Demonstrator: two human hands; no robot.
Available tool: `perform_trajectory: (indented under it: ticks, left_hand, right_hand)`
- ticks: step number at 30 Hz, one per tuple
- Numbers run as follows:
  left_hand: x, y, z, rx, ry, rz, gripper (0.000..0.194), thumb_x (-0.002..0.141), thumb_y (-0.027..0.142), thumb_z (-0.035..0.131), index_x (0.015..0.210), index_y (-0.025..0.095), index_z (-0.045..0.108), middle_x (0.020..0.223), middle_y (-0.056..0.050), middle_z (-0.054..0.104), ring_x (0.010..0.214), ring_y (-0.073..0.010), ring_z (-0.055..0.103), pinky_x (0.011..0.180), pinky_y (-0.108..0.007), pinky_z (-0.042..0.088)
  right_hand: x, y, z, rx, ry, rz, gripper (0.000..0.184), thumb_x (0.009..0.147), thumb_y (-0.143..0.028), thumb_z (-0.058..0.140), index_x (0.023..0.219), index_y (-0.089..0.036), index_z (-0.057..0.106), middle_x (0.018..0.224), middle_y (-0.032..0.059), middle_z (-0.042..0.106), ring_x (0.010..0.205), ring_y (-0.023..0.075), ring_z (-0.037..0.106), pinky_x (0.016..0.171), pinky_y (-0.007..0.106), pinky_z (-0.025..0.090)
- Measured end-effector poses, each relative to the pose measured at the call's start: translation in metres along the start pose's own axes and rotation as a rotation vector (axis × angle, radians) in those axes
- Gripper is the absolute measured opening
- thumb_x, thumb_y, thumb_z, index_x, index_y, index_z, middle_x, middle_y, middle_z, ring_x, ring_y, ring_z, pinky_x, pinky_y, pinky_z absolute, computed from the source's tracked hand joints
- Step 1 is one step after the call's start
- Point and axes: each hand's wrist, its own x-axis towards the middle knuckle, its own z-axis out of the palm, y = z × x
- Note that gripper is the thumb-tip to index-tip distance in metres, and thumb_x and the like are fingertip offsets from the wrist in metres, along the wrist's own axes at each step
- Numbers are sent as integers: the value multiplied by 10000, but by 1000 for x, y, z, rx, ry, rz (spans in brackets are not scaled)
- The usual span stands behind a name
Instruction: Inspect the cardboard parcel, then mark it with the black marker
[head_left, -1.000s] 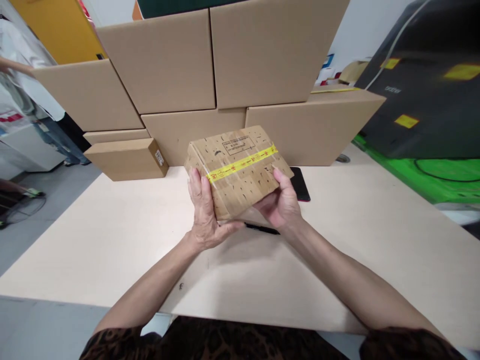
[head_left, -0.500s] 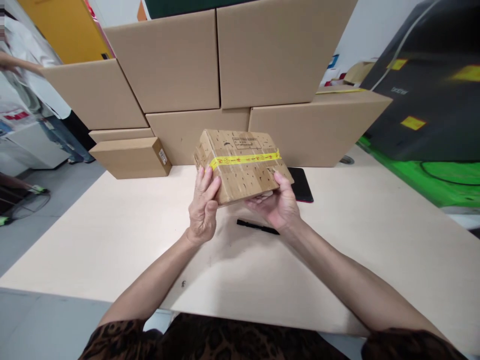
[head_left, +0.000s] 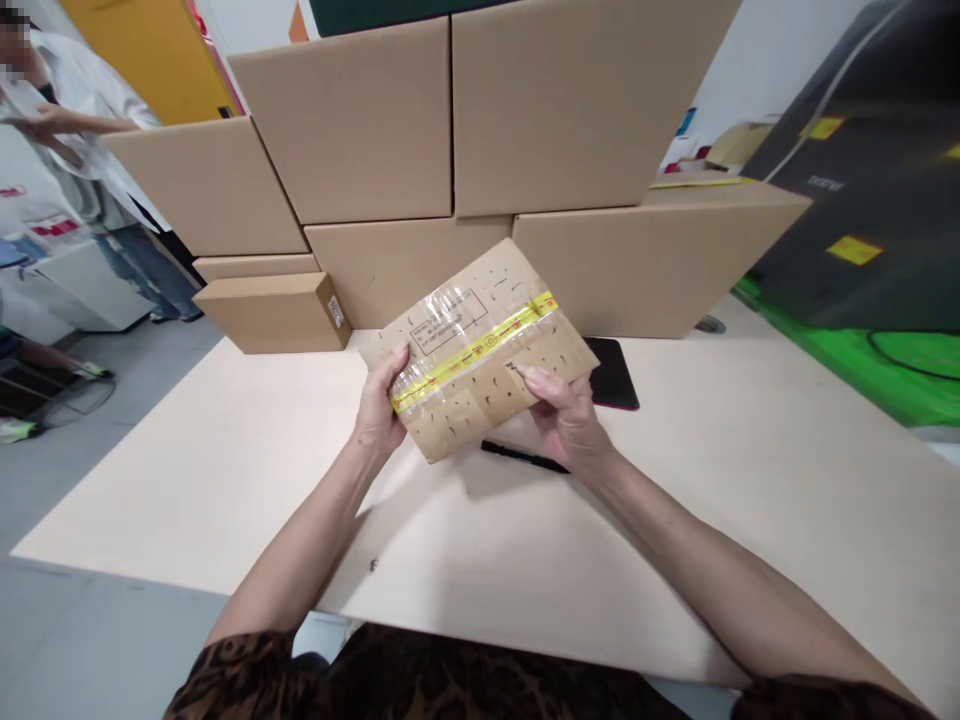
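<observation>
Cardboard is what both hands hold: a small brown box [head_left: 480, 355], lifted above the pale tabletop [head_left: 225, 470] and tilted so that its broad taped face looks toward the person. Its long axis runs slanted, from lower left near the person up to the right, toward the stacked cartons [head_left: 450, 150] at the back of the tabletop. A yellow tape strip [head_left: 474, 350] follows this same slant across the face, and a printed label frame sits just above it under clear tape. The left hand [head_left: 377, 405] is closed on the lower left end of the box, with the thumb on the face. The right hand [head_left: 566, 420] grips the lower right edge, with the thumb pressed on the face near the tape. Under the box, a black pen [head_left: 521, 457] lies on the tabletop, and a dark flat pad [head_left: 613, 372] lies just beside the right end. Another person [head_left: 82, 150] stands far to the left.
</observation>
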Motion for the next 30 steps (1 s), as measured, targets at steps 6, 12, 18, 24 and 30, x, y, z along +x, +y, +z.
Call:
perform_trajectory:
  ticks: [6, 12, 18, 24, 30]
  left_hand:
    - [2, 0, -4, -14, 20, 94, 803, 662, 443, 958, 1334, 280, 550, 1274, -76, 707, 1296, -317, 674, 1117, -488, 547]
    - [-2, 0, -9, 378, -133, 639, 846, 683, 562, 930, 1376, 370, 485, 1363, -49, 528, 1352, -306, 560, 1201, -500, 447]
    - [1, -7, -15, 603, -279, 965, 1023, 500, 483, 1031, 1368, 418, 492, 1338, -41, 441, 1356, -354, 465, 1236, -599, 338]
    - [1, -11, -13, 813, -242, 1180, 951, 553, 606, 967, 1347, 405, 484, 1406, -68, 411, 1414, -388, 399, 1201, -623, 367]
    - [-6, -6, -9, 987, -207, 1346, 1061, 630, 674, 908, 1498, 347, 393, 1441, -125, 391, 1401, -399, 439, 1156, -594, 423]
  right_hand:
    - [16, -10, -13, -109, -73, -73, 681, 610, -437, 941, 1213, -334, 640, 1205, 22, 717, 1246, 307, 637, 1154, 560, 489]
    - [37, -26, -36, -336, -183, -203, 474, 701, -529, 936, 1092, -318, 772, 1169, 28, 778, 1295, 346, 637, 1198, 603, 445]
    - [34, -29, -32, -234, -179, -243, 549, 724, -776, 817, 1062, -349, 749, 1157, 11, 800, 1367, 345, 625, 1269, 609, 383]
    - [23, -28, -17, -224, -136, -243, 639, 679, -608, 922, 1166, -322, 623, 1280, 44, 725, 1374, 317, 608, 1257, 575, 419]
    - [16, -15, -15, -285, -160, -323, 945, 656, -549, 949, 1389, -356, 384, 1542, 81, 497, 1470, 318, 503, 1258, 584, 414]
